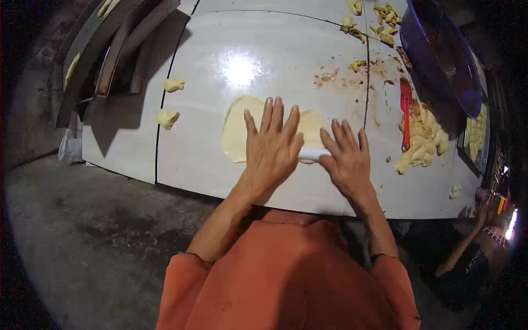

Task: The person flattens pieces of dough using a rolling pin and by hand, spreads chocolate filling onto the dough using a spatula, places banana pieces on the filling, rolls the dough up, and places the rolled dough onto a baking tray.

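Observation:
A thin, flat sheet of pale yellow dough (234,135) lies on the white tabletop in front of me. My left hand (273,146) rests palm down over it, fingers stretched out and pointing away from me. To its right, my right hand (351,165) is also palm down with its fingers spread. Between the two hands shows a short length of a white rolling pin (313,154), lying crosswise at the dough's near side. My palms lie over the pin and cover the rest of it. Neither hand has its fingers wrapped round anything.
Two dough lumps (168,118) sit left. Dark trays (104,66) stand at the far left. Right are a red spatula (406,113), a pile of dough pieces (426,148) with brown filling, and a purple basin (440,55). Another person's arm (462,247) shows at lower right.

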Tool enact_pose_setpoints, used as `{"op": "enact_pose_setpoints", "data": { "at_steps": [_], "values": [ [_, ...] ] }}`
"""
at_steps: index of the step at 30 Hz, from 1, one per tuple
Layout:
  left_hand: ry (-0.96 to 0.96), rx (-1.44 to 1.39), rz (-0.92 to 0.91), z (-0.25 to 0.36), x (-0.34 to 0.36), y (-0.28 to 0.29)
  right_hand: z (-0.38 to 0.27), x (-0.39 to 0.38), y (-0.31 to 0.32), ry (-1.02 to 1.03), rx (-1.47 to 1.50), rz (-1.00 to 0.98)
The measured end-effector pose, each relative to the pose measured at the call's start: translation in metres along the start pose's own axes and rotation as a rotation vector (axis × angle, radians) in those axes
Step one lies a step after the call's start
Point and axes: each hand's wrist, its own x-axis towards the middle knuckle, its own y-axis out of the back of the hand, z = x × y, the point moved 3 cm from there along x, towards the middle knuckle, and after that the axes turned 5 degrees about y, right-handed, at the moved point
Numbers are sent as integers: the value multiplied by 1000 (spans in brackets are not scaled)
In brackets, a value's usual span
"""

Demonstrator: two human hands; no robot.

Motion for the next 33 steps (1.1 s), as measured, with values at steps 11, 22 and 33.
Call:
{"op": "enact_pose_setpoints", "data": {
  "at_steps": [11, 22, 33],
  "values": [
    [27, -23, -80, 11, -68, 11, -17, -46, 2, 76, 146, 132],
    [140, 39, 89, -7, 45, -18, 24, 52, -24, -379, -156, 20],
    [104, 86, 294, -22, 178, -32, 99, 160, -8, -321, -345, 409]
  ]
}}
